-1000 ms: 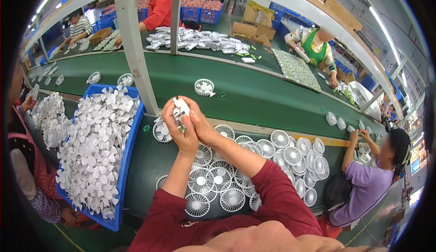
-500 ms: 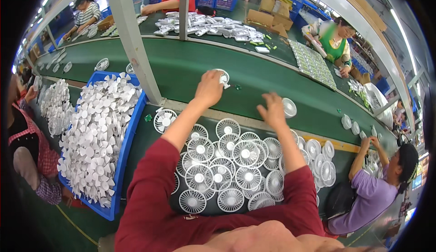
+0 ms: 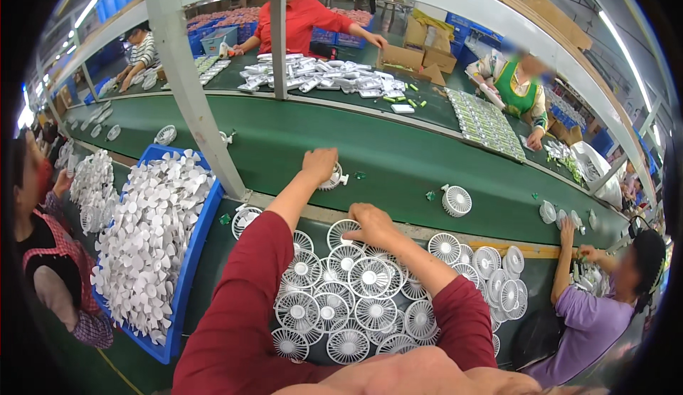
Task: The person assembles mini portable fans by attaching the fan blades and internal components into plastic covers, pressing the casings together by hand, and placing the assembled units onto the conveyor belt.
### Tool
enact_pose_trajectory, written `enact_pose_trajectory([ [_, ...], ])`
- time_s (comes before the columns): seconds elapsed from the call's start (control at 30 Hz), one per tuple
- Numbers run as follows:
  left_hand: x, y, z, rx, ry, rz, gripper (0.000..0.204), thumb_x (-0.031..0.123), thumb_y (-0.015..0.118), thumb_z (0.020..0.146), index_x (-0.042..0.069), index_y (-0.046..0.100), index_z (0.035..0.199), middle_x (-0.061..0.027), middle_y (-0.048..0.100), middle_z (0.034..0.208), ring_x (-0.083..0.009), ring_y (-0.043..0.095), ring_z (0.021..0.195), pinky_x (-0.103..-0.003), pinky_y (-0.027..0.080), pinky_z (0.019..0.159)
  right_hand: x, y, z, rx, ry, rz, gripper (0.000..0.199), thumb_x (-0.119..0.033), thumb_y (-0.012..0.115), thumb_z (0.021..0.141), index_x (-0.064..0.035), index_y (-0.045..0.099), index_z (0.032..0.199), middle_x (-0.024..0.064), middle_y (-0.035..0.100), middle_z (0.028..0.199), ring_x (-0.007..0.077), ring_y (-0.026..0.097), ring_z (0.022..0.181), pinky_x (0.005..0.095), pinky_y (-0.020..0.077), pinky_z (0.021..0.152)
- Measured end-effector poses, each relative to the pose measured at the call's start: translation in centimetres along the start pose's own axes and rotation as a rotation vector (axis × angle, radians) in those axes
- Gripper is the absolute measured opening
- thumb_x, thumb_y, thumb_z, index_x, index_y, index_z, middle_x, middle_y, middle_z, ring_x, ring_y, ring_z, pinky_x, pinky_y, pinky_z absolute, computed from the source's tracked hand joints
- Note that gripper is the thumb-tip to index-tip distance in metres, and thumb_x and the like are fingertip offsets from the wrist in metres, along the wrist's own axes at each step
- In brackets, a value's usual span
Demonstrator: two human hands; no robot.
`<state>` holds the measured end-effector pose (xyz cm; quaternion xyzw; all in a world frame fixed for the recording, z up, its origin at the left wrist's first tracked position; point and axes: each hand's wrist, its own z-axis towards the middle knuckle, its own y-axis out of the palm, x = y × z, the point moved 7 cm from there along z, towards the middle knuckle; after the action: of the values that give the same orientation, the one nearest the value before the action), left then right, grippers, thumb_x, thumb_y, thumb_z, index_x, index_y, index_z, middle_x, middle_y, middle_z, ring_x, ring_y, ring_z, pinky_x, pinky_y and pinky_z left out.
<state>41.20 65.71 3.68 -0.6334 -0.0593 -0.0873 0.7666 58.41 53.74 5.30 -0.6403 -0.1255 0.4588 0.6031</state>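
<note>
Over the green conveyor belt [image 3: 398, 171], my left hand [image 3: 320, 164] is closed on a small white fan body [image 3: 334, 177], which it partly covers. Nearer to me, my right hand [image 3: 376, 225] has reached the far edge of a pile of round white fan grilles [image 3: 370, 277]. Its thumb and fingers bend about the right rim of one fan grille [image 3: 341, 233], which still lies on the pile. Farther right on the belt rests a white fan [image 3: 457, 201] with its ribbed face up. A small green piece [image 3: 360, 175] lies beside my left hand.
A blue crate [image 3: 203, 235] heaped with white fan blades [image 3: 153, 235] stands at my left. A grey post [image 3: 192, 75] rises between crate and belt. Co-workers sit across the belt and on both sides; the one in purple [image 3: 594, 324] reaches to the belt at right.
My right hand has left the belt near the white fan and come back to the grille pile. The left hand still holds the fan body. The whole view has tilted upward.
</note>
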Motion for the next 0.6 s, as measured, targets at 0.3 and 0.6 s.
enact_pose_trajectory([
  [0.3, -6.6, -4.7, -11.3, 0.603, -0.181, -1.076, 0.033, 0.024, 0.066, 0.092, 0.000, 0.061, 0.114, -0.0098, 0.070, 0.091, -0.0157, 0.066, 0.084, -0.031, 0.051, 0.074, -6.0, -8.3, 1.7, 0.626, -0.192, 0.318, 0.034, 0.007, 0.073, 0.066, -0.0044, 0.044, 0.078, 0.0147, 0.068, 0.106, 0.0282, 0.065, 0.095, 0.0358, 0.0522, 0.077],
  [0.6, 1.0, -6.1, -20.5, 0.164, -0.294, -2.572, 0.049, 0.045, 0.040, 0.102, 0.006, 0.051, 0.129, -0.0127, 0.060, 0.124, -0.0244, 0.060, 0.114, -0.044, 0.050, 0.097, -14.8, -3.0, 3.4, 0.307, -0.545, 0.224, 0.052, -0.017, 0.087, 0.062, -0.0084, 0.046, 0.092, 0.0230, 0.042, 0.144, 0.0442, 0.037, 0.134, 0.0489, 0.0338, 0.108],
])
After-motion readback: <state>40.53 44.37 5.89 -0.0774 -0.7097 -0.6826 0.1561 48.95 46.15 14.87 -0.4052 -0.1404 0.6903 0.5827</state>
